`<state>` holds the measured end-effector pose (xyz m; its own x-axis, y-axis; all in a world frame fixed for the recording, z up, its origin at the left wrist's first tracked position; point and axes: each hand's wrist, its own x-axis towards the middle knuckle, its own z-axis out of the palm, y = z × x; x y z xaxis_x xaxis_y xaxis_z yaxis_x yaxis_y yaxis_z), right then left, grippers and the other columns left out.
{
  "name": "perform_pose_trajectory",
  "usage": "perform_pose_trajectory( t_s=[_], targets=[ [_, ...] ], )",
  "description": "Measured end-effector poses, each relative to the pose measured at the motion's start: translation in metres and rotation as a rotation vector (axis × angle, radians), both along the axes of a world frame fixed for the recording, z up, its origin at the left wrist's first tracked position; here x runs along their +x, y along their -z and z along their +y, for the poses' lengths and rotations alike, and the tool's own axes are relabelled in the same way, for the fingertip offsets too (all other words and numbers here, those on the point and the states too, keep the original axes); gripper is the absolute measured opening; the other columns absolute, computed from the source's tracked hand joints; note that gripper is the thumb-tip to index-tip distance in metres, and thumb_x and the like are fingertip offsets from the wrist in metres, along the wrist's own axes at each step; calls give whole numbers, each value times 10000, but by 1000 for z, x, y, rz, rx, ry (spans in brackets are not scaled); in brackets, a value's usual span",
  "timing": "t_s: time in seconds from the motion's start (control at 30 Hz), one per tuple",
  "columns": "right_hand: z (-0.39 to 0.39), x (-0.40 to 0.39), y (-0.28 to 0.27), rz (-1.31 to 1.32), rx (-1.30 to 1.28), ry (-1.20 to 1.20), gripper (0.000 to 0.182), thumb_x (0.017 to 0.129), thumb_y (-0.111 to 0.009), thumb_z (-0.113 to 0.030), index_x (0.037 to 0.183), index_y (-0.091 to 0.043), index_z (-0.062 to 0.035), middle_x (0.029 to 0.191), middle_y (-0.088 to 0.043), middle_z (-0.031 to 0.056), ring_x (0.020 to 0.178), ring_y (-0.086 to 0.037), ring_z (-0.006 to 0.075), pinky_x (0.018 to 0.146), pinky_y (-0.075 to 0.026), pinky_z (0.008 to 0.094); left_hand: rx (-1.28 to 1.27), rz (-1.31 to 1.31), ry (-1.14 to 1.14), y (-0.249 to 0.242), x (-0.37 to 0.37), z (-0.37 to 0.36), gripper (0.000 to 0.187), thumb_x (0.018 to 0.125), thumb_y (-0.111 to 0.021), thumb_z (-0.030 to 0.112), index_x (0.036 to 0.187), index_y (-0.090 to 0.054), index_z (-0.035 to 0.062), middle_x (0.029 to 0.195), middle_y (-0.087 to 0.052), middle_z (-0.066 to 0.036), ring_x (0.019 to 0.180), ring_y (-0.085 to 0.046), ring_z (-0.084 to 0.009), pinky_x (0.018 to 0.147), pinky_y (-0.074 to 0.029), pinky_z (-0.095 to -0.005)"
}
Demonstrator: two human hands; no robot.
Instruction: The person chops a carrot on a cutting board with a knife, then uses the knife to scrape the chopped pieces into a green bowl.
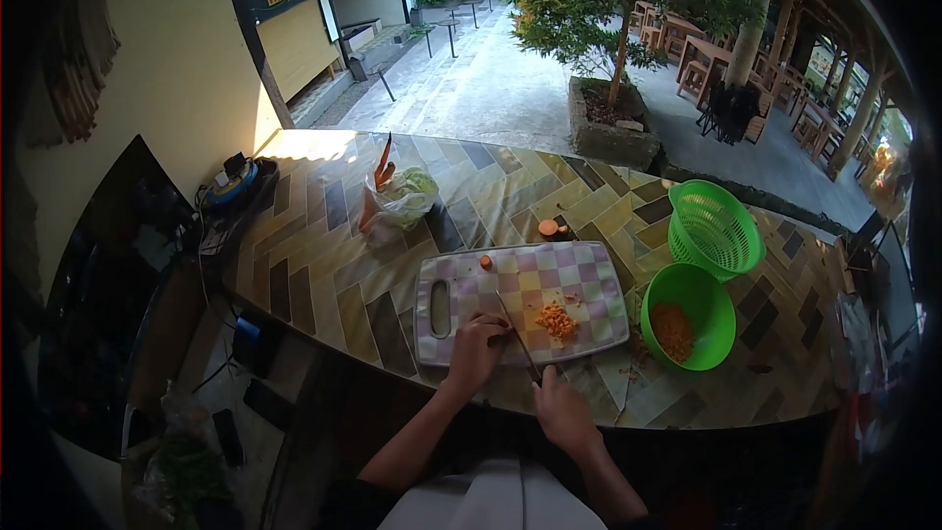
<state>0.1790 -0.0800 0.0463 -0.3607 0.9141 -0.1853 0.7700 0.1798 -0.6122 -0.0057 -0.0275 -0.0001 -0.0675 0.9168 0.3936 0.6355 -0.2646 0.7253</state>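
My right hand (pixel 566 414) grips the handle of a knife (pixel 517 332), whose blade slants up and left across the checkered cutting board (pixel 589 270). Beside the blade, my left hand (pixel 477 351) rests on the board with its fingers curled; whatever they hold is hidden. A small pile of diced carrot (pixel 556 322) lies right of the knife. Near the board's top edge sits a carrot stub (pixel 486 262). To the right stands a green bowl (pixel 721 309) with finely chopped carrot (pixel 673 332) inside.
A green colander (pixel 716 228) touches the bowl's far side. Carrot ends (pixel 549 229) lie just beyond the board. A plastic bag (pixel 400 204) with carrots and a pale green vegetable stands at the back left of the tiled table (pixel 334 280). Cables and a power strip (pixel 234 182) are at left.
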Motion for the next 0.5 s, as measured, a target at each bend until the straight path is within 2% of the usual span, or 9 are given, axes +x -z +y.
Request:
perform_pose_trajectory(
  t_s=[0.17, 0.27, 0.33, 0.5],
  targets=[
    [6, -18, 7, -73, 15, 34, 257, 1007, -468, -209, 1067, -423, 37, 782, -633, 305, 773, -628, 486, 676, -492, 575, 1, 31, -6, 3, -1, 0, 194, 699, -722, 18, 887, -767, 33, 962, -726, -121, 952, -649, -306, 842, -518, -382],
    [16, -25, 13, -2, 13, 59, 261, 1006, -475, -212, 1057, -429, 40, 785, -629, 311, 774, -618, 496, 672, -479, 575, 32, 11, 10, -2, 0, -2, 84, 791, -701, 26, 855, -745, -6, 918, -718, -140, 921, -633, -317, 826, -508, -388],
    [24, -14, 19, 124, 4, 45, 265, 1005, -479, -215, 1051, -432, 42, 791, -626, 316, 774, -610, 503, 670, -469, 576, 25, -2, 13, -2, 1, -2, 92, 792, -702, 30, 864, -746, -5, 914, -719, -141, 920, -634, -316, 826, -509, -386],
    [11, -3, 15, 41, 9, 4, 268, 1008, -471, -229, 1049, -433, 34, 766, -643, 295, 739, -638, 480, 640, -493, 569, 15, -25, 0, -2, 2, -3, 107, 786, -702, 26, 877, -748, -6, 902, -722, -144, 923, -640, -313, 823, -514, -382]
  ],
)
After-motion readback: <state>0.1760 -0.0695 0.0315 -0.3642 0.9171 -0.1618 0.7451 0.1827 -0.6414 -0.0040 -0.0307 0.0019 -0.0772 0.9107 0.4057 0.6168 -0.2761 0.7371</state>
